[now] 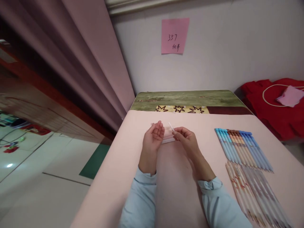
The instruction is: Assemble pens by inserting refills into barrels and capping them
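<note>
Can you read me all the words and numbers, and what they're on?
"357": handwritten on the pink note on the wall.
Below it: small handwritten characters, too blurred to read surely.
Pens: any markings are too small to read.
White stick in the right hand: no readable words.

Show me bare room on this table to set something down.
The pink tabletop is bare left of the left hand, between the sleeves, and between the right hand and the upper pens. Crowded: the right side, where the lower pens lie too, and between the hands, with a white stick and a partly hidden pale item.
</note>
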`<state>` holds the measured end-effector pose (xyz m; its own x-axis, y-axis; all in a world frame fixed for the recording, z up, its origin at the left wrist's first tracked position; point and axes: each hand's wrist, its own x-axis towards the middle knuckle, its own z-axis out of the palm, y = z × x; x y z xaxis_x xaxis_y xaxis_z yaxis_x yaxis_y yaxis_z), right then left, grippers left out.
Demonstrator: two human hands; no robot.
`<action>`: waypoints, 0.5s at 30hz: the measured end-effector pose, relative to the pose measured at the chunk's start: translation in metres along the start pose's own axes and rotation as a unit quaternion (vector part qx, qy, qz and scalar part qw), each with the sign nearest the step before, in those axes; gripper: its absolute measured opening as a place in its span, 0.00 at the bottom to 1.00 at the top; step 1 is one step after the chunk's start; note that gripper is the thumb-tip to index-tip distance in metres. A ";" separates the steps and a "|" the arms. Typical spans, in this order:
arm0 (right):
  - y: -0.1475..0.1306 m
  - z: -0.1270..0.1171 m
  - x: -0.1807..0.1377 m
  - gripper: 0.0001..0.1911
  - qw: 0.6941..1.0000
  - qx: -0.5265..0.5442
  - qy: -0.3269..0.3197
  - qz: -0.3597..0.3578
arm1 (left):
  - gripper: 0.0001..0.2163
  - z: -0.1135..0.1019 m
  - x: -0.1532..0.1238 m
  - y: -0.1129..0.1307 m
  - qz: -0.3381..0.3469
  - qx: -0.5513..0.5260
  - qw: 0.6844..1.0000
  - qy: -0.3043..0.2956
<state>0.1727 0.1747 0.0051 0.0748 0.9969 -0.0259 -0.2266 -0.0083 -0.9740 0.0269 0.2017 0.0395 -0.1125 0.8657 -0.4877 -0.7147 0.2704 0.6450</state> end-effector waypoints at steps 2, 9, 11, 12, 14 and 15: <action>0.001 0.001 -0.001 0.14 0.999 -0.022 -0.021 -0.011 | 0.05 0.001 0.002 -0.003 -0.033 -0.099 0.993 0.063; 0.002 0.002 -0.003 0.10 0.991 -0.115 -0.039 -0.061 | 0.05 0.009 -0.004 -0.016 -0.026 -0.118 0.992 0.046; 0.002 0.001 -0.002 0.10 0.988 -0.131 -0.027 -0.071 | 0.05 0.011 -0.007 -0.017 -0.019 -0.113 0.993 0.038; 0.002 0.000 -0.002 0.11 0.987 -0.138 -0.023 -0.074 | 0.05 0.012 -0.008 -0.017 -0.015 -0.110 0.993 0.034; 0.002 -0.001 -0.001 0.11 0.986 -0.148 -0.020 -0.077 | 0.05 0.013 -0.009 -0.017 -0.007 -0.106 0.994 0.031; 0.003 -0.001 -0.001 0.11 0.985 -0.153 -0.021 -0.078 | 0.05 0.013 -0.009 -0.016 -0.003 -0.105 0.994 0.031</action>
<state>0.1731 0.1735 0.0021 0.0445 0.9901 0.1331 0.0877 0.1289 -0.9878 0.0482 0.1951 0.0409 -0.1446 0.8351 -0.5307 -0.8434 0.1764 0.5075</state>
